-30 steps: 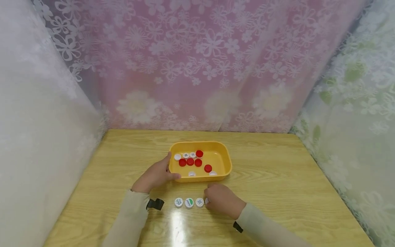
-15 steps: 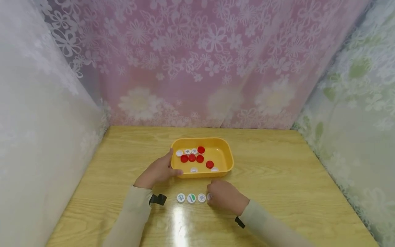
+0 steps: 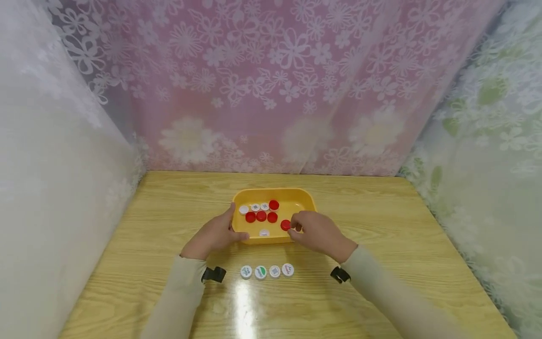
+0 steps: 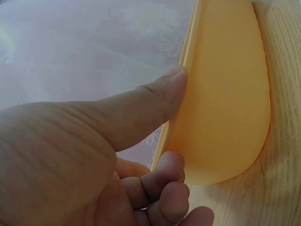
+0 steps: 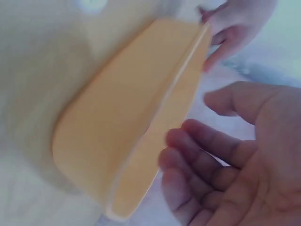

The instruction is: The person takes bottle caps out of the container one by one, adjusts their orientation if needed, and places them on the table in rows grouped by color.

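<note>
Under the thumb of the left hand (image 3: 213, 235) is the rim of the yellow tray (image 3: 271, 240), gripped at its near left corner. Over the tray's other end hangs the right hand (image 3: 319, 234), loosely bent, thumb and fingers apart; just beside its fingertips lies a red cap (image 3: 285, 225). Between the hands lie more red caps (image 3: 261, 216) and white caps (image 3: 255, 207). Nearer the wearer, four printed caps (image 3: 274, 271) line the table (image 3: 372, 216).

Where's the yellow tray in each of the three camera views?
Head: the yellow tray sits just below centre, on the table.
Left wrist: the yellow tray is right of centre, cut off by the top edge.
Right wrist: the yellow tray slants from lower left to upper right.
Shared landmark: the left hand, holding its end.
</note>
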Demonstrator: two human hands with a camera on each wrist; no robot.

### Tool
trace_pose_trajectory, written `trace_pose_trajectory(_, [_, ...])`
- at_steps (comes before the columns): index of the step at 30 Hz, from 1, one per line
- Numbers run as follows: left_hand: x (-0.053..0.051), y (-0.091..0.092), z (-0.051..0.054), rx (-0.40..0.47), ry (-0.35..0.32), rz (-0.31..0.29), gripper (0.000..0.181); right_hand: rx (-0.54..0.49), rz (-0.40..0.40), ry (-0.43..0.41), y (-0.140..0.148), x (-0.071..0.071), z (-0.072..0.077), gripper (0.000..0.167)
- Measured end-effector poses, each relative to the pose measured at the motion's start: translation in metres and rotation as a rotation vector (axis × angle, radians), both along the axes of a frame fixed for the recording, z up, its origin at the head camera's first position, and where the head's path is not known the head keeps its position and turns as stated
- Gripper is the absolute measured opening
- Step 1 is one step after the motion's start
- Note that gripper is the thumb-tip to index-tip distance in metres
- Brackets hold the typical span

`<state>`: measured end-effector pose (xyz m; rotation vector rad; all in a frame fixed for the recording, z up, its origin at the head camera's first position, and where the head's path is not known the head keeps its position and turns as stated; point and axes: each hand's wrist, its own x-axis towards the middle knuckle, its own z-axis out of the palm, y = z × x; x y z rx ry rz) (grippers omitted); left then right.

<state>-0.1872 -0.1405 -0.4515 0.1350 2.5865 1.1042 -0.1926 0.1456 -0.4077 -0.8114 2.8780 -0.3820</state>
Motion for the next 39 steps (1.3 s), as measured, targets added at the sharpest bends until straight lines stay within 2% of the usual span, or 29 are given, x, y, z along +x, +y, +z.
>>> trace_pose_trajectory(3, [0.000,-0.001,0.001,-0.009,0.008,-0.006,0.111,0.112,-0.028,-0.049,-0.005,-0.024,0.004,0.017])
trace_pose_trajectory(7, [0.000,0.000,0.001,-0.018,0.008,-0.013,0.111,0.222,0.027,-0.149,-0.026,-0.050,0.001,0.024])
trace_pose_trajectory(10, [-0.001,-0.001,0.001,-0.018,0.016,-0.023,0.110,0.259,0.041,-0.266,-0.050,-0.061,-0.006,0.036])
trace_pose_trajectory(12, [-0.002,-0.002,0.000,-0.010,0.027,-0.030,0.110,0.291,0.010,-0.361,-0.066,-0.066,-0.014,0.050])
trace_pose_trajectory(14, [-0.002,-0.002,-0.001,0.004,0.034,-0.037,0.110,0.340,-0.044,-0.404,-0.079,-0.069,-0.022,0.058])
trace_pose_trajectory(17, [-0.002,-0.001,-0.003,0.028,0.036,-0.030,0.109,0.402,-0.091,-0.403,-0.090,-0.071,-0.031,0.054])
trace_pose_trajectory(20, [-0.001,0.000,-0.003,0.026,0.040,-0.024,0.108,0.405,-0.086,-0.361,-0.094,-0.071,-0.034,0.042])
trace_pose_trajectory(24, [-0.003,0.001,-0.001,0.008,0.048,-0.016,0.108,0.361,-0.008,-0.311,-0.095,-0.073,-0.034,0.025])
trace_pose_trajectory(28, [-0.003,0.003,-0.001,0.012,0.037,-0.019,0.109,0.394,0.078,-0.245,-0.093,-0.073,-0.038,0.014])
trace_pose_trajectory(33, [-0.003,0.000,-0.001,0.005,0.031,-0.012,0.109,0.418,0.126,-0.168,-0.099,-0.066,-0.039,0.009])
trace_pose_trajectory(39, [-0.003,0.000,-0.002,0.007,0.024,-0.002,0.109,0.424,0.112,-0.126,-0.101,-0.059,-0.038,0.011])
